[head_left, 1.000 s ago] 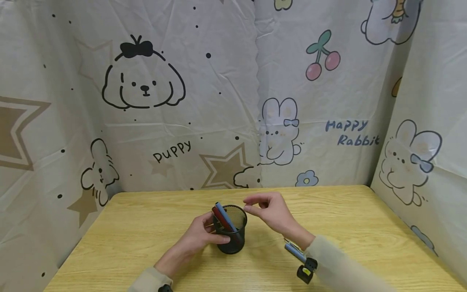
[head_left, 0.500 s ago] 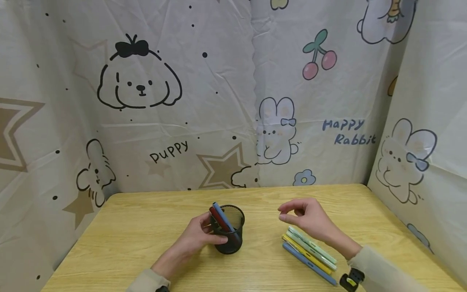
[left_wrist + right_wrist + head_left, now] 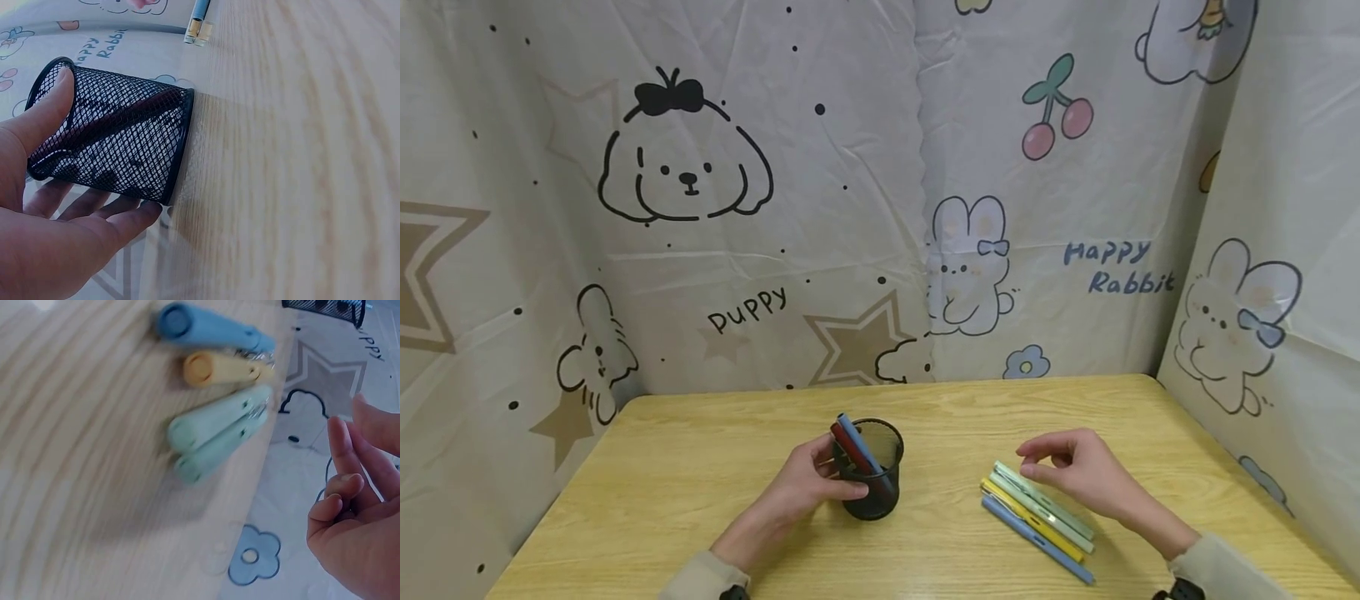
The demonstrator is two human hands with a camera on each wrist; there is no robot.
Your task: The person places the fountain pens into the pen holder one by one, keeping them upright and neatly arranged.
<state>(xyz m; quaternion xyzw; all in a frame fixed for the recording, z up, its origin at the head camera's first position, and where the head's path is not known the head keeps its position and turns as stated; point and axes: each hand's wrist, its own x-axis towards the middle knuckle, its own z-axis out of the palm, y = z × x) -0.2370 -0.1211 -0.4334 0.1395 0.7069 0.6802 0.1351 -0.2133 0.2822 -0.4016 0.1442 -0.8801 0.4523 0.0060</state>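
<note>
My left hand (image 3: 805, 487) grips a black mesh pen holder (image 3: 883, 502) upright on the table, thumb over its near side; the left wrist view shows the fingers under thumb and around the mesh holder (image 3: 134, 134). A dark red pen (image 3: 848, 446) and a blue pen (image 3: 859, 442) lean inside it. To the right lie a blue pen (image 3: 1037, 539), a yellow pen (image 3: 1037, 525) and two pale green pens (image 3: 1045, 504), side by side. Above the far end of the green pens, my right hand (image 3: 1086, 475) holds nothing; its thumb and forefinger are bent toward each other, slightly apart.
The wooden table (image 3: 700, 467) ends at a printed cloth backdrop (image 3: 865, 167) that rises behind and along both sides. A dark wrist strap (image 3: 1183, 590) shows at the right sleeve.
My right hand has drawn away from the pen holder, to the right and nearer the pens, uncovering them. The left hand keeps its grip on the holder.
</note>
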